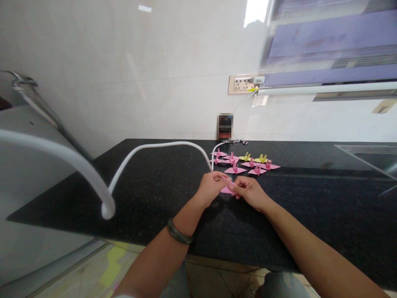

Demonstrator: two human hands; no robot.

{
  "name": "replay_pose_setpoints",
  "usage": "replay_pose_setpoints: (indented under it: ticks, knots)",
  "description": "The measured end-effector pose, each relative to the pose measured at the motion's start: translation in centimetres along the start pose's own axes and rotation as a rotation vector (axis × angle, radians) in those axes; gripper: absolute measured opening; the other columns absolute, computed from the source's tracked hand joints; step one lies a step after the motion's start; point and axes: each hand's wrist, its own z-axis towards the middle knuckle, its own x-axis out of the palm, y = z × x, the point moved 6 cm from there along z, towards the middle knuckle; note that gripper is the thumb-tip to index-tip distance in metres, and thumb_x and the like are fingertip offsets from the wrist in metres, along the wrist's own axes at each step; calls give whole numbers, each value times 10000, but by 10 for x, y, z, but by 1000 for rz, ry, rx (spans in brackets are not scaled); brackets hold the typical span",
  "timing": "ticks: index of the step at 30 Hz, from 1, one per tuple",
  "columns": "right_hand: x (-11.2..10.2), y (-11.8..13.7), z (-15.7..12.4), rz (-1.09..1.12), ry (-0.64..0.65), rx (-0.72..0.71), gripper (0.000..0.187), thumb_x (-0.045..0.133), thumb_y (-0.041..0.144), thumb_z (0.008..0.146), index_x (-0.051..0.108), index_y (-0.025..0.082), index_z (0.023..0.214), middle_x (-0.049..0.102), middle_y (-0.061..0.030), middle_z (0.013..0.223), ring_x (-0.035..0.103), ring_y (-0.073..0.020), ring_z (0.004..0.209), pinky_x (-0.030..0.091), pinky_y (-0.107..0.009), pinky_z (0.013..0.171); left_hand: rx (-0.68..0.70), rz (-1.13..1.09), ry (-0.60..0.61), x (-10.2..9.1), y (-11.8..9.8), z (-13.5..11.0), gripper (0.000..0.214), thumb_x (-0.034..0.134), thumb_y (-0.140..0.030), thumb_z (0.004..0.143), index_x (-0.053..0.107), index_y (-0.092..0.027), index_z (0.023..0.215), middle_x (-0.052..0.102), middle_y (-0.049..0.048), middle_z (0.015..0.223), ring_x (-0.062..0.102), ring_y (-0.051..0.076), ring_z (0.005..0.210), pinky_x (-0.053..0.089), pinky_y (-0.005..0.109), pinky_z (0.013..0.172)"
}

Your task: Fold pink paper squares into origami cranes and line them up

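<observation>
Between my two hands is a small piece of folded pink paper, held just above the black countertop. My left hand, with a dark bangle on its wrist, pinches the paper's left and upper side. The fingers of my right hand are closed on its right side, the thumb lying on top. Part of the paper is hidden by my fingers. Just beyond my hands stand several pink paper cranes and two yellow paper cranes, grouped together on the counter.
The black countertop runs along a tiled wall. A white flexible tube arches over its left part. A phone-like pixelated object leans on the wall beneath a socket panel. At right is a sink edge.
</observation>
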Motion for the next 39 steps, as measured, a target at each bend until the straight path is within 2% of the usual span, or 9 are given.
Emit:
replay_pose_setpoints:
  ticks: [3,8,15,21,24,28,31,34,39]
  knots:
    - [-1,2,-1,-27,12,-22,286,522,412,707,491,149,598,509,22,495,434,-69,418,325,-189,423,33,81,43,1,-1,-2,254,635,-319,569,612,-107,708,573,19,594,463,77,515,346,192,493]
    - [0,6,-2,-61,49,-36,299,529,421,700,484,149,584,493,28,472,425,-69,414,316,-187,419,49,117,-2,-1,-4,-4,232,628,-328,578,618,-104,636,560,12,549,442,76,491,332,193,476]
    - [0,3,2,40,43,23,285,515,417,714,482,156,604,509,20,518,442,-76,434,343,-198,437,-91,-18,-17,0,2,-1,337,555,-431,641,587,-101,579,541,14,493,447,76,436,331,197,435]
    - [-22,-10,6,97,-241,42,301,471,453,725,487,169,626,448,42,466,366,-73,381,294,-204,385,-184,116,117,11,11,-4,267,558,-357,660,626,-98,662,623,80,616,551,105,524,391,197,485]
    - [-26,-6,6,-44,-207,-15,287,500,417,717,486,161,590,405,48,457,333,-66,396,264,-197,383,-233,144,202,17,16,-8,252,569,-344,652,627,-105,707,635,87,667,573,111,552,398,194,492]
    - [-20,2,4,-203,-90,-89,272,501,377,726,523,148,581,438,29,497,378,-77,460,310,-200,425,-283,56,300,22,19,-11,294,572,-379,650,612,-108,756,637,87,711,596,124,579,410,195,504]
    - [-23,9,2,-246,-148,-164,234,428,331,779,589,164,807,523,-4,630,451,-105,549,372,-220,481,-290,-24,209,15,19,-7,282,587,-364,646,596,-98,737,634,84,680,597,123,563,413,191,498]
    - [-26,20,-2,-296,-183,-323,254,446,239,766,539,222,1003,522,-48,875,489,-141,710,423,-255,558,-304,-95,95,5,18,-3,264,581,-357,657,584,-102,728,636,81,668,596,121,554,417,191,496]
    - [-21,29,-4,-423,-113,-473,253,515,146,711,576,255,931,427,-66,1004,443,-189,932,443,-307,680,-331,-111,61,2,16,-2,226,576,-338,666,573,-115,706,635,76,654,597,124,547,412,193,488]
